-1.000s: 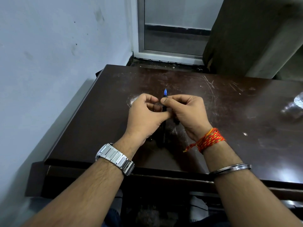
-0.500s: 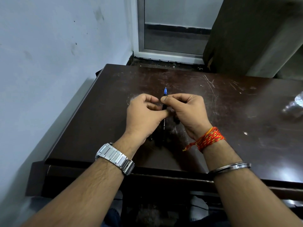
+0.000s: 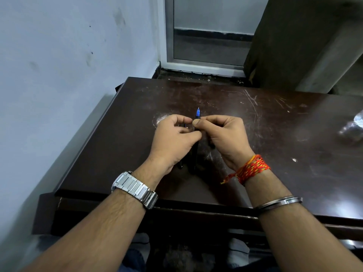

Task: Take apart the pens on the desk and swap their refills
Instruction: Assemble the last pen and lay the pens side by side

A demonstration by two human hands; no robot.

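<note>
Over the middle of the dark brown scratched wooden desk (image 3: 275,138), the left hand (image 3: 172,143) and right hand (image 3: 225,134) meet, each grip pinching the slim black pen with a blue tip (image 3: 198,114), its tip pointing far.

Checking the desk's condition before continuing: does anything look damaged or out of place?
The desk is scuffed: pale scratches run across its far side and a whitish smear sits beside the left hand holding the pen.
</note>
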